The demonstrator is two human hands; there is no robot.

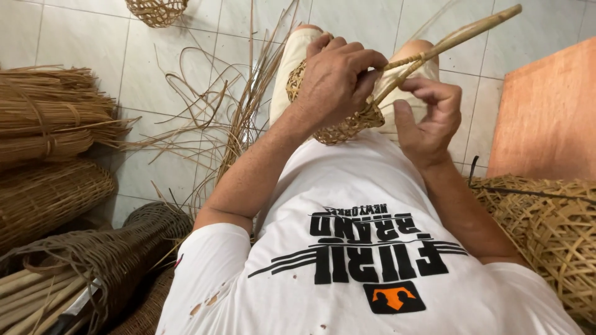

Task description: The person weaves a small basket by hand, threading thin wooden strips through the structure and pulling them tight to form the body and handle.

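Observation:
A small woven cane basket piece rests on my lap, with a pale bamboo stick running from it up to the right. My left hand is closed over the top of the woven piece, where the stick joins it. Just right of it, my right hand has its fingers curled around a thin cane strip by the base of the stick. Most of the woven piece is hidden under my left hand.
Loose cane strips sprawl over the white tiled floor to the left. Bundles of cane and woven baskets are stacked at far left. More open-weave basketry lies at right beside an orange board. A small basket sits at the top.

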